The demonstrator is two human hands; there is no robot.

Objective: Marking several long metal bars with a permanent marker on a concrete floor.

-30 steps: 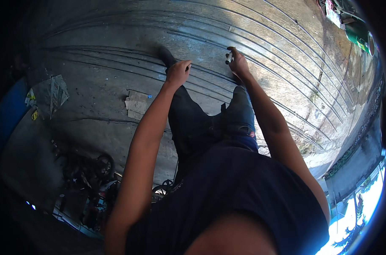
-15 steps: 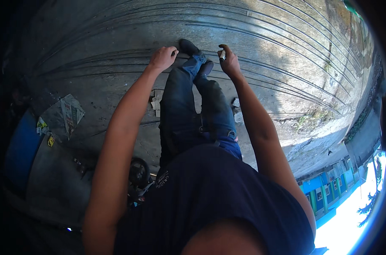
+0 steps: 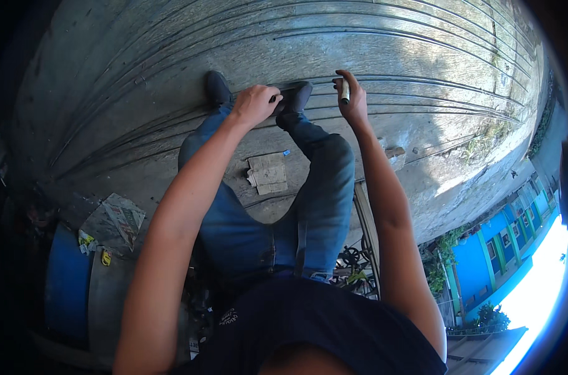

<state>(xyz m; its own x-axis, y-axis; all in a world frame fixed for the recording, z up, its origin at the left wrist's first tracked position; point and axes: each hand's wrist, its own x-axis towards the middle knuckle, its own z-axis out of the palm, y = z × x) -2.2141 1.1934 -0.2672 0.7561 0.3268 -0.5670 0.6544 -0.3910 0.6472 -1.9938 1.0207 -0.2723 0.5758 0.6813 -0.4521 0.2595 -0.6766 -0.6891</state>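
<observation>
My left hand (image 3: 253, 106) is closed round something small and dark (image 3: 272, 99), of which only an end shows beside the thumb. I cannot make out what it is. Held upright in my right hand (image 3: 356, 106) is a small pale cylinder (image 3: 345, 92) with a dark lower end, the thumb and fingers round it. Both arms reach forward over the floor. Long thin metal rods (image 3: 421, 81) run from left to right across the ground beneath and beyond the hands. My dark shoes (image 3: 216, 87) stand wide apart among them, the left hand between the two.
Flattened cardboard (image 3: 268, 174) lies on the floor between my legs. At the left are a newspaper sheet (image 3: 121, 219), yellow wrappers (image 3: 106, 257) and a blue panel (image 3: 68, 281). A long beam (image 3: 366, 228) is by my right leg. A blue and green building (image 3: 478, 262) stands at the right.
My feet have gone from close together to wide apart, with the cardboard between my legs now exposed. Both hands appear slightly farther right and lower, still closed on their things.
</observation>
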